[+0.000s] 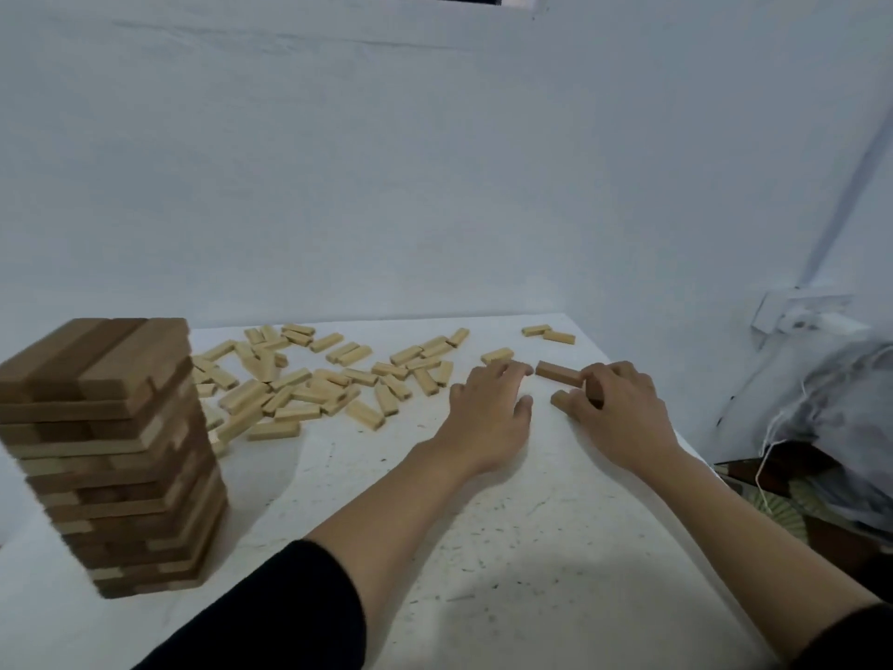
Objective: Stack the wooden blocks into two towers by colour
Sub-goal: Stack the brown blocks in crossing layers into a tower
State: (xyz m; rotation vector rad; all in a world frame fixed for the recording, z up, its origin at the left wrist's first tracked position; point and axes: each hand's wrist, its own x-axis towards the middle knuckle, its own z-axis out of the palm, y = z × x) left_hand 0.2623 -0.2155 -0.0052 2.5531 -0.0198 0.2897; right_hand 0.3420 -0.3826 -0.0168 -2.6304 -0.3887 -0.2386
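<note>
Risk: my right hand (613, 408) pinches a brown block (595, 392), left hand (488, 403) rests loose; I may bump the tall tower (106, 452).

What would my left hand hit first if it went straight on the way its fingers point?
Most likely the dark brown block, lying just past the left hand's fingertips, with the right hand pinching its far end. A light block lies close beside that line, so depth leaves some doubt.

A tower (111, 452) is standing on the table (531, 548) at the left; loose blocks (309, 379) are lying behind and right of it, a pair (548, 333) sitting farther right.
</note>
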